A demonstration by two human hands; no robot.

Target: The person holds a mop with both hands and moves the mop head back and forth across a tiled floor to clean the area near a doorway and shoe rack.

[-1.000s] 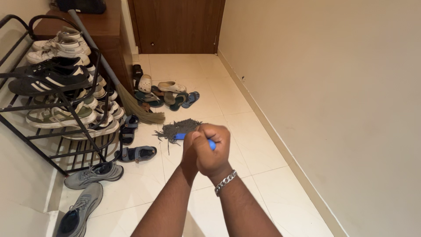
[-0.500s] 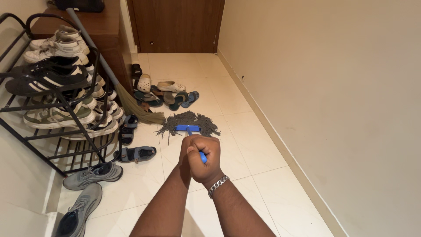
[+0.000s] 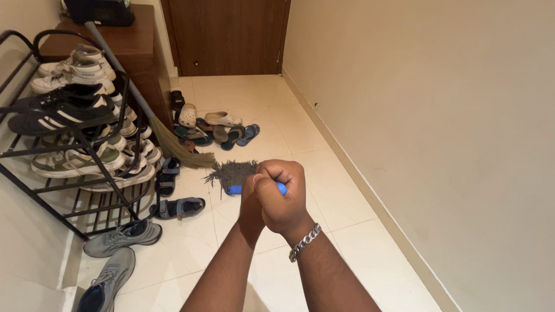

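Observation:
Both my hands are clasped around a blue mop handle (image 3: 281, 188) in front of me. My right hand (image 3: 284, 196), with a silver chain bracelet on the wrist, wraps over the top. My left hand (image 3: 250, 203) sits just behind and below it, mostly covered. The grey stringy mop head (image 3: 232, 172) rests on the cream tiled floor just beyond my fists, with a blue clamp bar partly hidden by my hands.
A black metal shoe rack (image 3: 69, 167) full of sneakers stands at the left. A broom (image 3: 173, 144) leans against a wooden cabinet (image 3: 136, 52). Sandals and slippers (image 3: 214, 127) lie scattered ahead; grey sneakers (image 3: 118, 237) lie near left. A wall (image 3: 433, 115) runs along the right, a wooden door (image 3: 231, 34) beyond.
The mop head was pushed out away from me half a second ago and has now been drawn back under my hands, which have risen slightly.

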